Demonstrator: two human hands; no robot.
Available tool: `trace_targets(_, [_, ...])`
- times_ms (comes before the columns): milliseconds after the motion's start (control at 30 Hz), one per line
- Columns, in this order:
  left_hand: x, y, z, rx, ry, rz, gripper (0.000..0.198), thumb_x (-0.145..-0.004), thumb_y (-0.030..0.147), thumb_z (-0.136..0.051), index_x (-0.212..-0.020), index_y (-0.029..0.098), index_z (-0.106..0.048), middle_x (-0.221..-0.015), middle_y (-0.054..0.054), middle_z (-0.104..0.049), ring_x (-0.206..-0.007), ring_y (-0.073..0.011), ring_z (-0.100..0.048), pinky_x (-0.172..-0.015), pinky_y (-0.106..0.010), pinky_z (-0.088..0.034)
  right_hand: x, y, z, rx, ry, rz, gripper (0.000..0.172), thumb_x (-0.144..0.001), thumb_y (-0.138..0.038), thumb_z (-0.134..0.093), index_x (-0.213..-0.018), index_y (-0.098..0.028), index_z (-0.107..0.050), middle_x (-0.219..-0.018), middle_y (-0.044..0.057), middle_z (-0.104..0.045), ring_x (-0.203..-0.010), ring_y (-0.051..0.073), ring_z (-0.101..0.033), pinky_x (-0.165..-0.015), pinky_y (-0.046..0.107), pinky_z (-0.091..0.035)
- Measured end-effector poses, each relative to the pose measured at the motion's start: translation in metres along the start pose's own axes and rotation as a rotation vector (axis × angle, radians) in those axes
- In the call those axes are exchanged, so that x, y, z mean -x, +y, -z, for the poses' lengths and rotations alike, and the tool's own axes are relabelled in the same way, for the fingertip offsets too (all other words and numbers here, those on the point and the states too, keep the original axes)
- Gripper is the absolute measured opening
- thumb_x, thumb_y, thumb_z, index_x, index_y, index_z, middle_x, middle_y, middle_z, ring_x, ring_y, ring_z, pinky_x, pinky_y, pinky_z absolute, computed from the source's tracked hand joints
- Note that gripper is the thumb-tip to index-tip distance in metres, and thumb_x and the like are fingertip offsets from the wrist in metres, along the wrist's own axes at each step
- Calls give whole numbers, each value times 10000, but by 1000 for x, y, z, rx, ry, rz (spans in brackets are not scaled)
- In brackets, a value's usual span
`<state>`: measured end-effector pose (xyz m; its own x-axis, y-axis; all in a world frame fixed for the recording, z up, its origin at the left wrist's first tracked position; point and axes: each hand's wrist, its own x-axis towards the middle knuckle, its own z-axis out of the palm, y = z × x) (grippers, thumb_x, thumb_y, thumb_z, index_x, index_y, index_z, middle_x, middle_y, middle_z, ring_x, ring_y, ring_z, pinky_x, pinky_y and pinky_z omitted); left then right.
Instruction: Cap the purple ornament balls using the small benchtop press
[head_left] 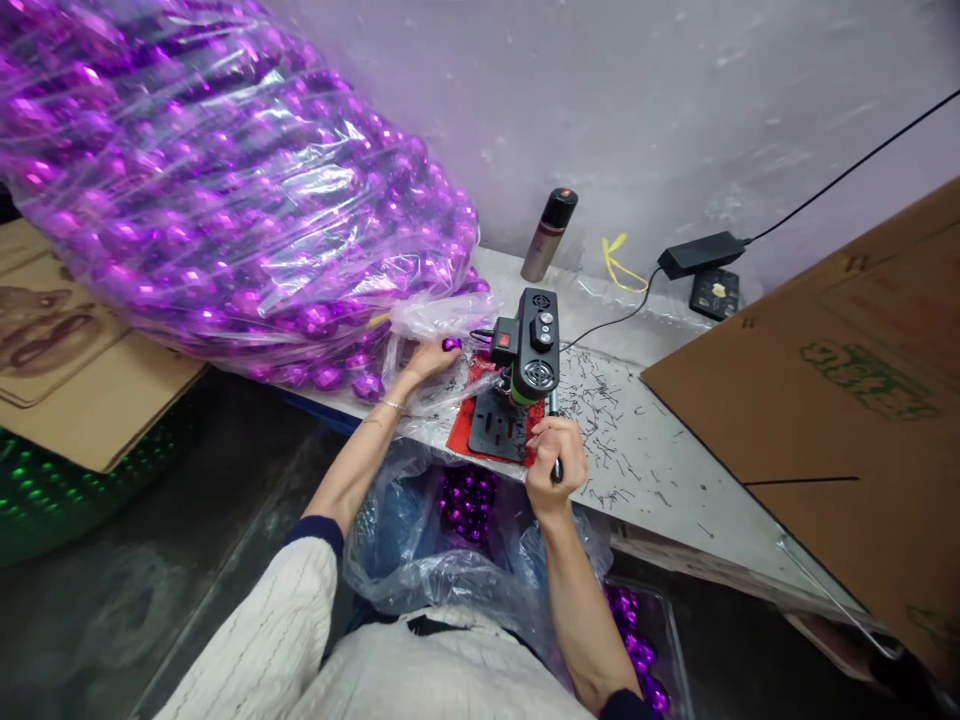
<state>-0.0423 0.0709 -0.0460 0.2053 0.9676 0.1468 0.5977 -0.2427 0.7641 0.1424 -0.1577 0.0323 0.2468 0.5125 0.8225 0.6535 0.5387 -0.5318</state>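
My left hand (431,358) is closed on a small shiny purple ball (451,344) at the mouth of a clear plastic bag, left of a small black bench machine (537,345). The machine has round fan grilles, a red switch and a flat black slotted base (495,425) on a red mat (459,432). Wrapped round a black lever handle (557,471) at the machine's right front is my right hand (556,455). A clear bag (420,572) hangs open at my lap, with several purple balls (469,502) inside.
A huge clear bag of purple balls (247,200) fills the left. Behind the machine stand a spray can (550,235) and a power adapter (703,254). Black scraps (611,425) litter the table. A cardboard box (840,400) is at right, a tub of purple balls (636,640) below.
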Motion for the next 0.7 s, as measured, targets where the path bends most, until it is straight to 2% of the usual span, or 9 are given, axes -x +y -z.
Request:
trace_targets(100, [33,3,5,-6,-110,-42,490,-731,326,-794,-1194,203,-693,-1222,-114,-697,-1222,-324,-621,-1103,-464,-471,0,0,-1,-12,10,-12,284,-973,-121,-448,-724,-229,-531,-714,-8,-589,-709,149,-598,-681,312,-453])
trace_targets(167, [50,7,6,39,-159,-56,358,-822,389,-726,-1131,208,-711,-1230,-96,-695,-1208,-284,-632,-1103,-422,-473,0,0,-1,-19,12,-22,277,-973,-123,-456,-729,-229,-533,-719,-8,-591,-714,149,-599,-686,313,-453])
trace_targets(233, [59,10,7,96,-146,-3,252,-913,385,-616,-1042,194,-717,-1130,-80,-728,-1098,-244,-679,-1043,-379,-509,0,0,-1,-23,7,-28,275,-974,-125,-461,-729,-227,-534,-726,-8,-596,-719,146,-600,-690,311,-454])
trace_targets(300, [59,12,9,108,-76,76,272,-909,356,-628,-1103,176,-693,-1108,-85,-743,-1051,-238,-698,-1009,-366,-524,-1,0,0,-21,1,-33,274,-975,-129,-464,-730,-226,-537,-737,-6,-603,-723,144,-600,-693,311,-456])
trace_targets(367, [56,11,11,62,-50,132,479,-830,361,-742,-1257,169,-641,-1178,-109,-740,-1101,-272,-696,-1027,-387,-517,-1,0,0,-18,-5,-33,274,-977,-134,-464,-730,-226,-539,-738,-4,-605,-722,146,-600,-692,314,-459])
trace_targets(433, [52,7,15,-10,-113,146,682,-728,377,-845,-1337,174,-616,-1243,-128,-730,-1176,-324,-677,-1067,-416,-498,-2,-1,0,-16,-4,-29,276,-978,-138,-462,-727,-226,-536,-731,-3,-601,-716,147,-597,-684,314,-459])
trace_targets(500, [52,4,16,-45,-201,112,765,-678,369,-883,-1370,181,-615,-1319,-134,-705,-1268,-356,-634,-1119,-428,-465,-3,-1,1,-11,-1,-27,280,-980,-144,-460,-722,-225,-533,-726,-2,-598,-710,146,-594,-676,313,-457])
trace_targets(600, [58,2,14,-4,-237,39,805,-739,343,-844,-1466,178,-539,-1445,-139,-628,-1356,-329,-578,-1168,-416,-429,-4,-1,1,-4,-4,-32,285,-983,-161,-454,-717,-225,-531,-724,1,-598,-709,152,-595,-673,319,-459])
trace_targets(700, [66,5,9,-35,-218,-11,766,-814,438,-796,-1487,201,-518,-1437,-139,-618,-1320,-314,-595,-1154,-432,-440,-5,-1,1,-10,-5,-26,281,-980,-158,-456,-719,-224,-536,-728,4,-603,-711,153,-599,-672,319,-461])
